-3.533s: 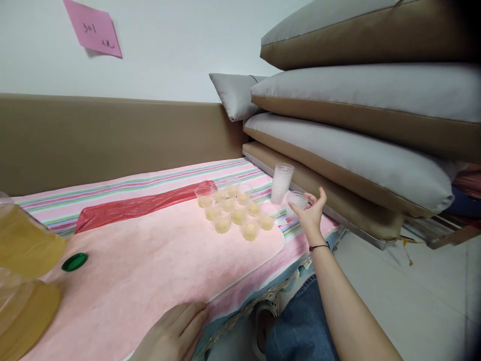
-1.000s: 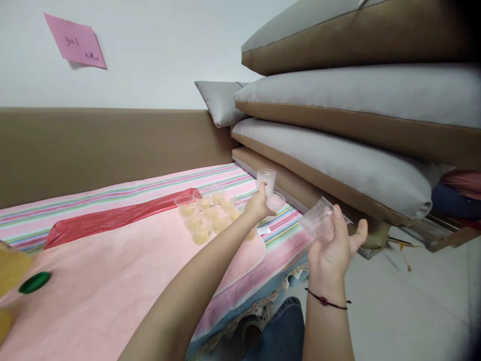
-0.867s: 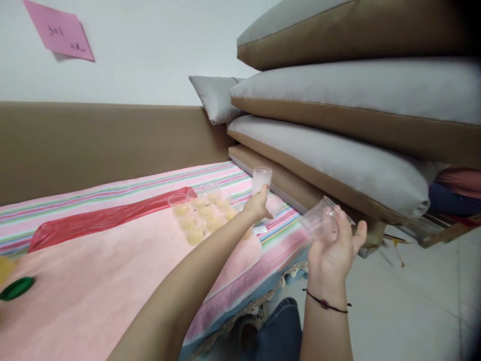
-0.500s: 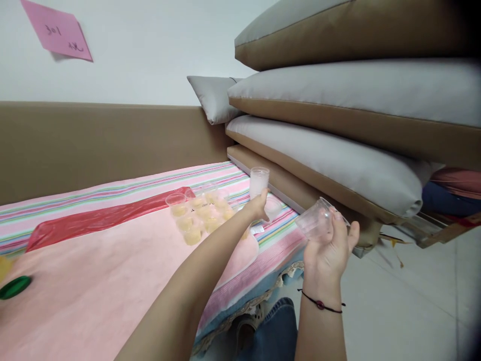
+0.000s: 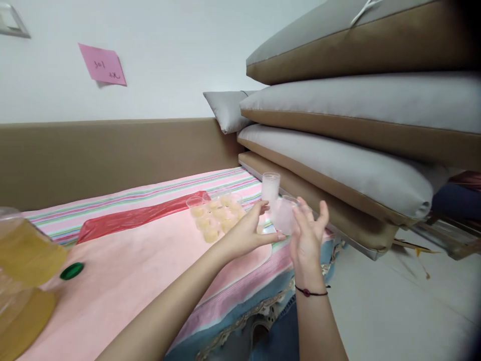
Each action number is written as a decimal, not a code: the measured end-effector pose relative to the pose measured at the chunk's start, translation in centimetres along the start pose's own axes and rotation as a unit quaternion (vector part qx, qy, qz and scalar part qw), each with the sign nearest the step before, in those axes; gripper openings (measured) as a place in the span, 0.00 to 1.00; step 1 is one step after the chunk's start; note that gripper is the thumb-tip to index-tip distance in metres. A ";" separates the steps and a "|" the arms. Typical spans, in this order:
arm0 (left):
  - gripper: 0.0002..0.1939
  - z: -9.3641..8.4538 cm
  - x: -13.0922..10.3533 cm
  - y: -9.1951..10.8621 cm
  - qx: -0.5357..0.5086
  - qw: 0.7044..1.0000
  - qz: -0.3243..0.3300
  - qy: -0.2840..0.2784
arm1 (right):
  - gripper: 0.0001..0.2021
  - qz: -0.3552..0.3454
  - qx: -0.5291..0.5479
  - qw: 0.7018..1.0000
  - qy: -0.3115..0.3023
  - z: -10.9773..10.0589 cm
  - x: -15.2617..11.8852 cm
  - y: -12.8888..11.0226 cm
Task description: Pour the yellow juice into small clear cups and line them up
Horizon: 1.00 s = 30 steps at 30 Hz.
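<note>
A clear plastic cup (image 5: pixel 284 215) is in my right hand (image 5: pixel 306 233), its thumb and a finger against the cup's side while other fingers spread. My left hand (image 5: pixel 246 230) is just left of that cup, thumb and fingers apart, with nothing in it. Behind my hands stands a stack of clear cups (image 5: pixel 270 186) on the striped cloth. To the left, several clear cups holding pale yellow liquid (image 5: pixel 211 234) stand close together on the pink mat (image 5: pixel 143 265).
A large clear container of yellow liquid (image 5: pixel 28 255) is at the left edge, near a green lid (image 5: pixel 71 271). Red plastic (image 5: pixel 139 214) lies behind the mat. Stacked grey and brown cushions (image 5: pixel 338 145) rise at the right.
My right hand has brought its cup leftward, close to my left hand. My left hand has moved away from the stack of cups and opened. The view has turned left, showing the yellow container.
</note>
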State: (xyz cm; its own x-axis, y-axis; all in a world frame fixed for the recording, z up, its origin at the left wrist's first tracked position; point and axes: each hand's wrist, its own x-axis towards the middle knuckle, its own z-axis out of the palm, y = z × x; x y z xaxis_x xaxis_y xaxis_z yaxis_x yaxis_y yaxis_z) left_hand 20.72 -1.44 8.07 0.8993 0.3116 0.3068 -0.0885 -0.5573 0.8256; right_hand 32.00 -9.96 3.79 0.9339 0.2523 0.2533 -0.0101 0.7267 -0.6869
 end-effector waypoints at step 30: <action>0.31 -9.3 -23.6 -9.0 0.009 0.900 -0.230 0.370 | 0.28 0.264 -0.150 0.878 -0.369 7.1 -15.3 10.2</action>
State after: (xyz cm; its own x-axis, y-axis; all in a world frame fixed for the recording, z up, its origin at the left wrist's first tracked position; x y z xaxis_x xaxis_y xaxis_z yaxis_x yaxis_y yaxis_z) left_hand -3.68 3.32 -2.19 0.3072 0.9360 0.1720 0.2325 -0.2491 0.9402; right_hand 15.05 -1.85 -2.29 0.3402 0.9297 0.1412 -0.1749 0.2101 -0.9619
